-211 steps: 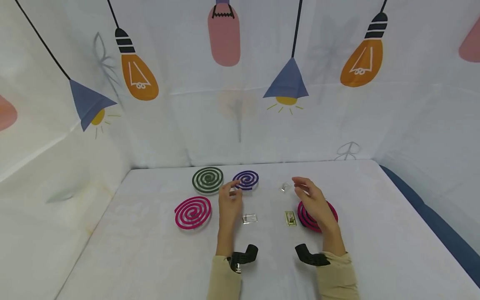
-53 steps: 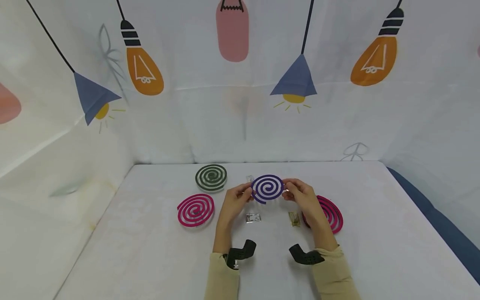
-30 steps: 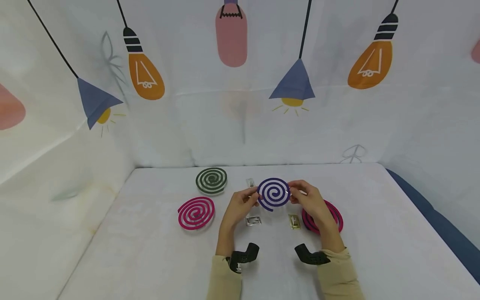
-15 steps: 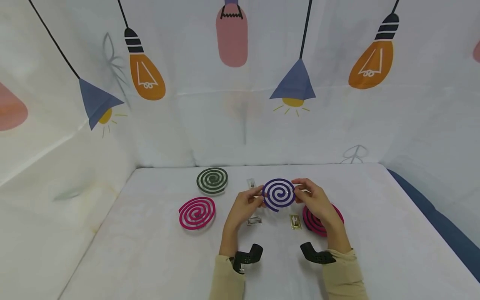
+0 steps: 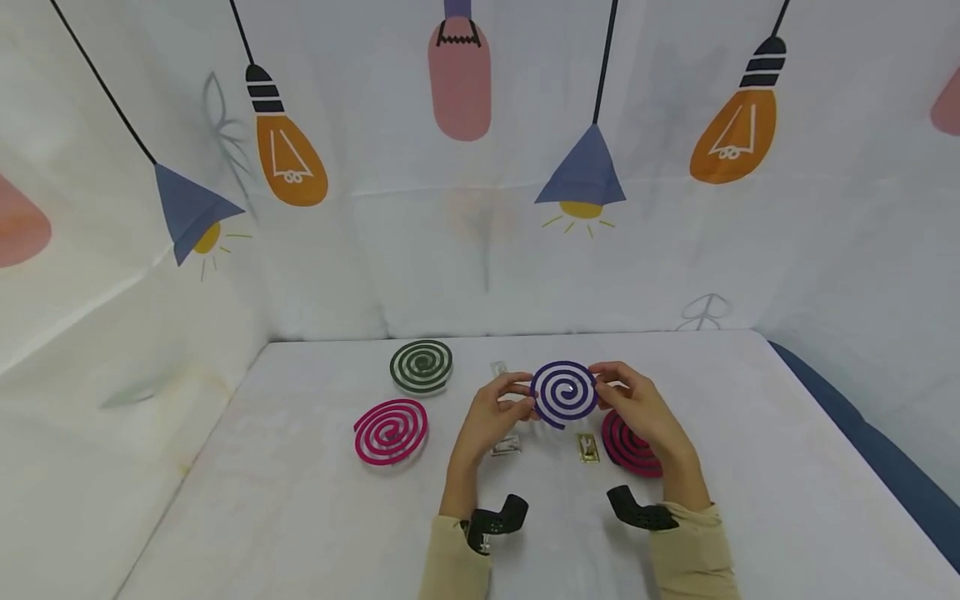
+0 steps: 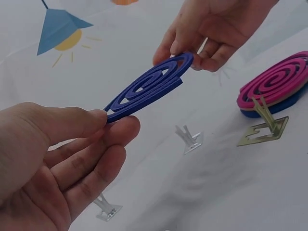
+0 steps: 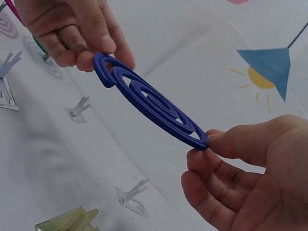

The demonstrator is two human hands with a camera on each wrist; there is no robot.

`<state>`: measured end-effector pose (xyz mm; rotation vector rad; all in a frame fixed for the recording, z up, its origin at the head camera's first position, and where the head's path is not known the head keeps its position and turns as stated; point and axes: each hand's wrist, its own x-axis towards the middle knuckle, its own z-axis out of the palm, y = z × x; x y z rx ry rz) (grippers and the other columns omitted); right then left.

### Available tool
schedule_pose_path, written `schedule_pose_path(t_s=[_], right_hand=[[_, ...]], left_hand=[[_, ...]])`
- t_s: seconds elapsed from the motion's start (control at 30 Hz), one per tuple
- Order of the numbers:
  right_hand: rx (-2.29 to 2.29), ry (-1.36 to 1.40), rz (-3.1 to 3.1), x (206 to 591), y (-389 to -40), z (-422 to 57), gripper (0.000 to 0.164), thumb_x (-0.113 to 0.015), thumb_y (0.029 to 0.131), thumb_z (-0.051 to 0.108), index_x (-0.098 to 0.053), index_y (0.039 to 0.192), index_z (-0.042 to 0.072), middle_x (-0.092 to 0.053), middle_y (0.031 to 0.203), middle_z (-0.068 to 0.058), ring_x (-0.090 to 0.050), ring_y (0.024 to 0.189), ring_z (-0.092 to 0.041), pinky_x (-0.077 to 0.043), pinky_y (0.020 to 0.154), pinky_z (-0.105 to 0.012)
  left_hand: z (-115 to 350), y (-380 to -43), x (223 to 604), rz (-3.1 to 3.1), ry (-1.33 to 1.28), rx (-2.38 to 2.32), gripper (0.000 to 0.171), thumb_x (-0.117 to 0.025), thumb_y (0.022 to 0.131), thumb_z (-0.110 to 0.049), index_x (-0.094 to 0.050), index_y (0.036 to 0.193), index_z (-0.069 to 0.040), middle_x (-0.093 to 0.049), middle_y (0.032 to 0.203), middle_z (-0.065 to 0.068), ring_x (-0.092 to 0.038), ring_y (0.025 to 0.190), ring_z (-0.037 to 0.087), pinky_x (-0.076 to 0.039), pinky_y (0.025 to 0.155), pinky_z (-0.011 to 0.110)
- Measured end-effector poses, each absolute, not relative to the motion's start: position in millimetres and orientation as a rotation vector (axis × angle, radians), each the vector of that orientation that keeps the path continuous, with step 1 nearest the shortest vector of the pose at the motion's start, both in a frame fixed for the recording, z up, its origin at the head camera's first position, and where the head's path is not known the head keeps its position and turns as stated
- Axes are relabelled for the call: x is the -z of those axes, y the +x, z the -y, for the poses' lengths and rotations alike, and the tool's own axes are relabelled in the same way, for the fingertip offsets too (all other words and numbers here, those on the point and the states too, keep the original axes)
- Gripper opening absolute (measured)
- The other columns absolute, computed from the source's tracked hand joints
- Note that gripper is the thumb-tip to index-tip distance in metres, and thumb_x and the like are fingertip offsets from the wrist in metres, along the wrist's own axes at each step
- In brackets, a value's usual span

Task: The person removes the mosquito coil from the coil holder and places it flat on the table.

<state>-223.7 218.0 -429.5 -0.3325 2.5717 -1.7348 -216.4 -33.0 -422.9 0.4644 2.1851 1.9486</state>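
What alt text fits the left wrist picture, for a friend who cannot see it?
A left hand and a right hand pinch opposite edges of a tilted blue spiral above a white table. On the table are two small silvery clips, and a gold clip near a pink spiral.

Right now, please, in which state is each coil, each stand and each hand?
Blue coil: held above the table
Left hand: pinching one edge
Right hand: pinching the opposite edge
Gold stand: prongs up, bare
Silver stands: prongs up, bare
Green coil: unheld, nothing on top
Stacked pink coil: unheld, other layers beneath
Other pink coil: unheld, nothing on top
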Motion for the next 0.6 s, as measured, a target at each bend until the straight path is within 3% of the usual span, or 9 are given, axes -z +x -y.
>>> schedule_pose_path(t_s=[0.2,0.33,0.47,0.6], right_hand=[[1.707,-0.277,-2.592,427,-222,-223,0.032,-0.052,0.097,0.015,-0.052,0.127,0.002,-0.055,0.113,-0.02,-0.063,0.081,-0.007,-0.054,0.076,-0.031],[1.696,-0.226,-2.569,426,-220,-229,0.034,-0.052,0.097,0.02,-0.052,0.128,0.005,-0.054,0.118,-0.019,-0.063,0.084,-0.005,-0.054,0.079,-0.034],[1.707,-0.219,-2.549,424,-217,-234,0.035,-0.052,0.098,0.022,-0.052,0.129,0.005,-0.053,0.119,-0.018,-0.062,0.086,-0.002,-0.055,0.081,-0.032],[1.697,-0.215,-2.57,423,-215,-239,0.036,-0.052,0.097,0.021,-0.052,0.128,0.003,-0.053,0.119,-0.02,-0.061,0.087,0.0,-0.055,0.081,-0.029]], left_hand=[[25,-222,434,-2.261,0.465,-1.896,0.039,-0.06,0.091,-0.008,-0.054,0.129,-0.004,-0.062,0.114,0.019,-0.069,0.087,0.035,-0.05,0.07,0.024],[19,-228,449,-2.351,0.482,-1.844,0.037,-0.063,0.09,-0.014,-0.058,0.126,-0.012,-0.066,0.111,0.013,-0.069,0.084,0.028,-0.046,0.065,0.021],[15,-227,448,-2.426,0.485,-1.782,0.034,-0.065,0.089,-0.018,-0.062,0.123,-0.017,-0.068,0.108,0.008,-0.068,0.082,0.016,-0.049,0.067,0.022],[10,-224,445,-2.47,0.507,-1.719,0.034,-0.065,0.089,-0.021,-0.062,0.123,-0.019,-0.068,0.109,0.005,-0.067,0.087,0.014,-0.051,0.071,0.023]])
